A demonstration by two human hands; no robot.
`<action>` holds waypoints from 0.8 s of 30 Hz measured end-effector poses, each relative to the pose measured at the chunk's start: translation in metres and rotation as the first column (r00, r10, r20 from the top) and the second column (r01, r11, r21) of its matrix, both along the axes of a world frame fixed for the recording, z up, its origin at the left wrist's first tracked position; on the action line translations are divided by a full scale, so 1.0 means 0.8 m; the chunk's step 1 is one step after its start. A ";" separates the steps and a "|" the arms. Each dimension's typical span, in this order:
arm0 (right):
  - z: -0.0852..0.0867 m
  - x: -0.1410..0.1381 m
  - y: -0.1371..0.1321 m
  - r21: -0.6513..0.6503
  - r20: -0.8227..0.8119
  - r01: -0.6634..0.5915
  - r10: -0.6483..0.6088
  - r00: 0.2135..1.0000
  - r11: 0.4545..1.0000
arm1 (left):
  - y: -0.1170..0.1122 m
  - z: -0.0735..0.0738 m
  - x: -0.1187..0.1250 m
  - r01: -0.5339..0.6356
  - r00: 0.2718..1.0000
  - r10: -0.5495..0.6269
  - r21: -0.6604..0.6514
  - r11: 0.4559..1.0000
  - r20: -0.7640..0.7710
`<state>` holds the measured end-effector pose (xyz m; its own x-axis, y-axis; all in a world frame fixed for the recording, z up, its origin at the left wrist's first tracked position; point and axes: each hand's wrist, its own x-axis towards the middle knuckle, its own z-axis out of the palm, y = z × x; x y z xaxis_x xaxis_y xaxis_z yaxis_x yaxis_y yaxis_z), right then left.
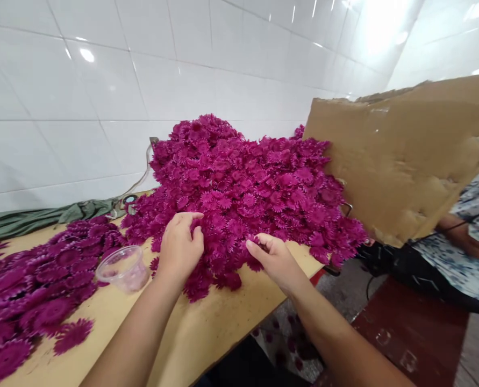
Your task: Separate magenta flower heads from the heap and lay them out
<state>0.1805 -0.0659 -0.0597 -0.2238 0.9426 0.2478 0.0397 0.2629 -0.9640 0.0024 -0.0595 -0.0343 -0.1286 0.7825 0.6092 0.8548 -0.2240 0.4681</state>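
A tall heap of magenta artificial flowers (239, 183) rises in front of me on the table. My left hand (181, 244) is at the near left side of this heap, its thumb and bent forefinger apart with no flower visible between them. Its other fingers are hidden behind the hand. Lower right of the heap's middle, my right hand (272, 258) is closed, thumb against fingers, on a small magenta flower (254, 240), mostly covered by the fingers. A clear plastic cup (124, 269) stands tilted left of my left wrist.
Flattened magenta flowers (57, 269) spread over the left of the wooden table (215, 322). Green cloth (41, 220) lies along the tiled wall. A cardboard sheet (392, 161) stands at the right, with a person in a patterned garment (460, 242) behind it. Fallen flowers dot the floor.
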 end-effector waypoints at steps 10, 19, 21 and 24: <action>0.001 -0.008 0.001 -0.020 -0.071 -0.026 0.025 0.997 0.999 | -0.025 -0.011 0.053 0.447 0.884 -0.421 -0.104 0.889 0.203; 0.001 -0.003 -0.002 -0.073 -0.080 -0.001 -0.004 0.997 0.997 | -0.024 -0.015 0.053 0.312 0.950 -0.310 0.030 0.950 -0.047; 0.000 -0.002 -0.002 -0.041 -0.043 0.023 -0.025 0.999 0.999 | -0.027 -0.016 0.055 0.317 0.948 -0.312 0.076 0.945 -0.067; 0.000 0.000 -0.002 0.011 -0.024 0.055 -0.055 0.998 0.998 | -0.032 -0.015 0.059 0.367 0.928 -0.362 0.047 0.929 -0.093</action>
